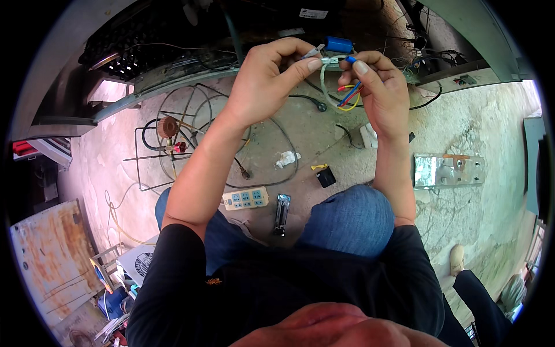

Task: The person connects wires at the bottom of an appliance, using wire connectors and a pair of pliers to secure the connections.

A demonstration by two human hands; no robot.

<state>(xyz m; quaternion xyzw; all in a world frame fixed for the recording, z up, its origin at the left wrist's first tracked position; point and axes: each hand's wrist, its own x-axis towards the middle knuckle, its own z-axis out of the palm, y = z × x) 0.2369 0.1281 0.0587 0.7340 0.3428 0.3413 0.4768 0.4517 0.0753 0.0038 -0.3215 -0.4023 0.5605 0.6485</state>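
My left hand (269,78) is closed, thumb and forefinger pinching a wire connector in a clear sleeve (328,60). A second pale sleeved connector (313,52) sticks out above those fingertips. My right hand (378,87) pinches a blue wire end (350,59) close to the clear sleeve; whether the two are joined I cannot tell. A pale sleeved cable (325,87) curves down between the hands, and red, blue and yellow wires (350,97) hang beside my right fingers. Just beyond the fingertips is a blue cylinder (339,44). Both hands are held up at the appliance's lower frame.
A dark open appliance cabinet (173,58) spans the far side. On the floor lie a power strip (245,198), a black-and-silver packet (281,215), a black box (326,177), a gauge assembly with hoses (169,128), a black plug (321,106) and a metal plate (448,170). Another person's foot (457,260) stands at right.
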